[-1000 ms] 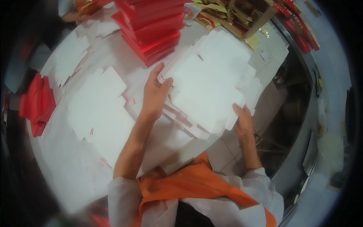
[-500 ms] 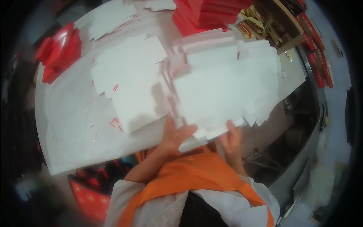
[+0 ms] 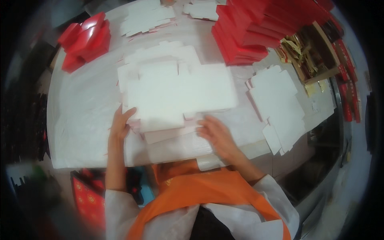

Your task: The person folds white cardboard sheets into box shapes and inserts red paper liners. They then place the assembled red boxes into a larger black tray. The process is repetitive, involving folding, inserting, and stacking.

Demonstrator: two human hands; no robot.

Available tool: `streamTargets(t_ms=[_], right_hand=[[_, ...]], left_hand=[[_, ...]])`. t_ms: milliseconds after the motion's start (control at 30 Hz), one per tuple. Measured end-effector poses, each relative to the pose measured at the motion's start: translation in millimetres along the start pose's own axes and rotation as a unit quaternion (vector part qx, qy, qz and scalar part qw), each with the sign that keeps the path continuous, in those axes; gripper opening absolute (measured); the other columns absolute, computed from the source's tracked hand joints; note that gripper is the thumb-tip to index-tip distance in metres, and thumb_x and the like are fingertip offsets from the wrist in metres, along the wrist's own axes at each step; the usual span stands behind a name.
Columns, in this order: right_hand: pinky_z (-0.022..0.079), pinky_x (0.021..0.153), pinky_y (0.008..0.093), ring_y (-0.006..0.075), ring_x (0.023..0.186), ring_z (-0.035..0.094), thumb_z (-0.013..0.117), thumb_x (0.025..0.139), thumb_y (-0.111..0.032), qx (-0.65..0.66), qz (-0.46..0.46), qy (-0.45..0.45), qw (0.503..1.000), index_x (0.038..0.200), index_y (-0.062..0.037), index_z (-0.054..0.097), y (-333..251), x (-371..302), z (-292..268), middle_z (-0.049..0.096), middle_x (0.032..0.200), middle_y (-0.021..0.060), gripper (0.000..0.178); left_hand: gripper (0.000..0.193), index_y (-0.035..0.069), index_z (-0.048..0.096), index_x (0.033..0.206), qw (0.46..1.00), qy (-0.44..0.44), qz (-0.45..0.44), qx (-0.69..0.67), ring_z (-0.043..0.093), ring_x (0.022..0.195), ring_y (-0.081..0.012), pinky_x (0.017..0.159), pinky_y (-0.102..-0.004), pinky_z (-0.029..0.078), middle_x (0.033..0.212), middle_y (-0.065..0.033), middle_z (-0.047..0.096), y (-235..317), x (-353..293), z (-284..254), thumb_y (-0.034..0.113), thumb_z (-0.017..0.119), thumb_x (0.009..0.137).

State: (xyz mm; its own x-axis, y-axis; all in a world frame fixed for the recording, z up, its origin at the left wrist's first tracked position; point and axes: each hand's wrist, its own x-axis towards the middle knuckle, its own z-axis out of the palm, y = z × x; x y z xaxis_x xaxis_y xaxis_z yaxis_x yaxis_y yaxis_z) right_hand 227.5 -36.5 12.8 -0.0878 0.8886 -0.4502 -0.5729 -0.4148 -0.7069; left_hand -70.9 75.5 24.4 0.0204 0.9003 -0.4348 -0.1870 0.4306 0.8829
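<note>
A flat white die-cut box blank with notched edges lies over other blanks in the middle of the table. My left hand grips its lower left edge, the thumb on top and the other fingers partly hidden beneath. Close to the blank's lower right edge is my right hand, its fingers spread and slightly blurred, with nothing seen in it. To the right, another pile of white box blanks sits by the table edge.
Tall stacks of red boxes stand at the back right, beside an open carton with gold packets. More red boxes sit at the far left. White blanks lie at the back. A red patterned bag is below the table's front edge.
Both hands have moved left with the white blank, from the right-hand pile onto the blanks in the middle. My right hand has come off its edge. The view has shifted too.
</note>
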Motion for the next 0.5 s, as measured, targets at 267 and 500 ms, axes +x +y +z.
streamTargets(t_ms=[267, 500], right_hand=[[0.035, 0.099, 0.0377, 0.0226, 0.115, 0.043, 0.049, 0.091, -0.019, -0.037, 0.053, -0.132, 0.989, 0.134, 0.0028, 0.021, -7.7, -15.9, 1.8, 0.045, 0.121, 0.0149, 0.056], [0.028, 0.101, 0.0412, 0.0257, 0.117, 0.04, 0.046, 0.085, -0.003, -0.168, -0.154, -0.091, 0.969, 0.127, 0.0032, 0.032, 14.9, -10.2, 39.9, 0.045, 0.122, 0.0137, 0.044]], left_hand=[[0.049, 0.001, 0.04, 0.123, 1.0, 0.014, 0.024, 0.009, 0.055, 0.094, -0.0224, 0.071, -0.0352, 0.052, 0.107, -0.012, 0.054, -15.2, -47.9, 18.3, 0.002, 0.058, 0.077], [0.054, 0.002, 0.035, 0.126, 0.978, 0.145, 0.028, -0.144, 0.055, 0.096, -0.0241, 0.082, -0.0352, 0.048, 0.112, -0.0133, 0.052, -55.1, -133.4, 56.0, -0.002, 0.057, 0.077]])
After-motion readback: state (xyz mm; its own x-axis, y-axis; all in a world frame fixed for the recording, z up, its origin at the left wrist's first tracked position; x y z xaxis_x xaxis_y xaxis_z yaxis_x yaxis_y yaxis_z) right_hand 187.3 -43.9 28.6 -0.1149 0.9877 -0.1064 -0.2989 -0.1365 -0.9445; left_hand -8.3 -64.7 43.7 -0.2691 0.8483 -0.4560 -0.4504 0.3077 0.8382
